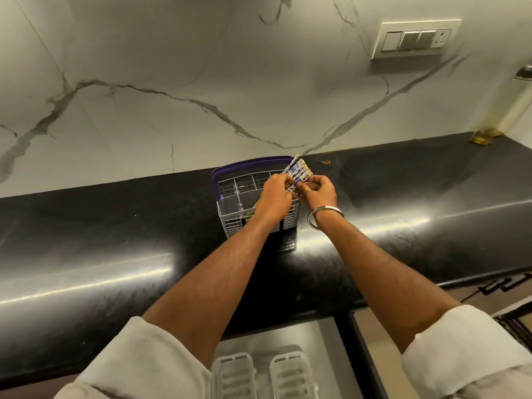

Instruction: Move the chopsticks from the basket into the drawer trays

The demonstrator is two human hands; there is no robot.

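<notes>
A grey cutlery basket (230,194) with a purple handle stands on the black counter against the wall. Over its right end, both hands hold a bundle of chopsticks (298,171) with blue-and-white patterned tops; the tops fan out up and to the right. My left hand (273,200) grips the bundle from the left, my right hand (319,191) pinches it from the right. The lower ends of the chopsticks are hidden behind my hands. Below the counter edge an open drawer holds two white slotted trays (233,375), the second tray (290,372) beside the first.
The black counter (115,254) runs across the view with a marble wall behind. A switch plate (414,38) is on the wall at upper right. A gold-based object (486,136) stands at the counter's far right. A metal bangle (319,216) circles my right wrist.
</notes>
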